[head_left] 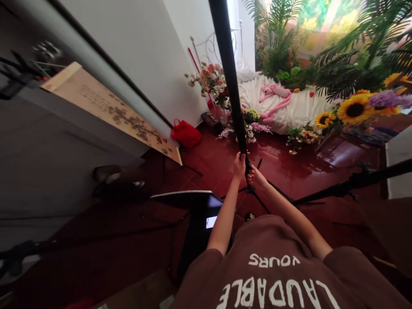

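Note:
A tall black pole (236, 103) rises from a stand with spread legs on the red floor and runs up past the top of the view. My left hand (240, 165) is closed around the pole. Slightly lower, on the right side of the pole, my right hand (254, 177) is closed on it too, close to a dark joint. The two hands are near each other, and their fingers are partly hidden by the pole.
A hanging scroll (119, 113) and a red bag (186, 134) are at the left. A black table (196, 231) bears a lit phone (211, 222). Another black stand (337, 189) reaches in from the right. Sunflowers (354, 108), a pink plush toy (275, 99) and white cloth (302, 112) lie ahead.

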Demonstrator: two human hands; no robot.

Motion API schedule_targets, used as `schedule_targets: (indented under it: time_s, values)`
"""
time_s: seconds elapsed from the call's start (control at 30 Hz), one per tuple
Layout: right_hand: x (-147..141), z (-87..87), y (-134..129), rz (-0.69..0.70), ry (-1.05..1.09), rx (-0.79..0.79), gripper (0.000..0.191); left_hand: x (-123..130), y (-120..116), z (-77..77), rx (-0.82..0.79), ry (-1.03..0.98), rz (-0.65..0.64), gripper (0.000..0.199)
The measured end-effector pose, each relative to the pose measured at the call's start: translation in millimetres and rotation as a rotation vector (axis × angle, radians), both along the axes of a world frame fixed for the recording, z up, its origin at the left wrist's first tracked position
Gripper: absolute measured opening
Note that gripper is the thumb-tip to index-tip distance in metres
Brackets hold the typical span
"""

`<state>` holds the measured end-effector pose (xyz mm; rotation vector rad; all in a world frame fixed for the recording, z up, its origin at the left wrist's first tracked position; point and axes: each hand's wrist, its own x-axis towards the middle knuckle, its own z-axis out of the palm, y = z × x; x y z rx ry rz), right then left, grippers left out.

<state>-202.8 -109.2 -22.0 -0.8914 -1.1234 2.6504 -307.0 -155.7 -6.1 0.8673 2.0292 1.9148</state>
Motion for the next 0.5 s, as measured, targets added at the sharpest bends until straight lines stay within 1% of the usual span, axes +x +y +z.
schedule_targets:
  time_s: [0.1, 0.13, 0.2, 0.27, 0.33, 0.4, 0.43, 0.5]
  values:
    - [-13.4, 8.0, -4.1, -0.072, 0.142, -0.27, 0.041, -1.0, 1.8, -2.6, -0.006, 0.006, 0.038, 0.06]
    - [-16.4, 9.6, -5.0, -0.108, 0.178, -0.321, 0.041, -1.4, 2.2, -3.0, -0.002, 0.007, 0.048, 0.061]
    - [-21.8, 10.6, -7.1, -0.177, 0.221, -0.364, 0.04, -2.3, 2.2, -3.1, 0.007, 0.01, 0.055, 0.06]
    - [-26.7, 9.0, -9.3, -0.222, 0.228, -0.337, 0.038, -3.0, 1.4, -2.9, 0.013, 0.019, 0.052, 0.059]
    - [-30.1, 6.0, -10.5, -0.231, 0.192, -0.238, 0.034, -3.4, 0.6, -2.9, 0.015, 0.032, 0.053, 0.058]
    - [-30.3, 3.4, -8.6, -0.231, 0.112, -0.041, 0.03, -3.2, 0.3, -3.6, 0.014, 0.039, 0.059, 0.057]
    - [-28.8, 3.0, -6.0, -0.224, 0.069, 0.103, 0.028, -3.2, 0.4, -4.5, 0.014, 0.04, 0.063, 0.057]
    - [-23.3, 4.8, 3.2, -0.168, 0.011, 0.47, 0.026, -3.3, 0.9, -7.0, 0.013, 0.043, 0.065, 0.057]
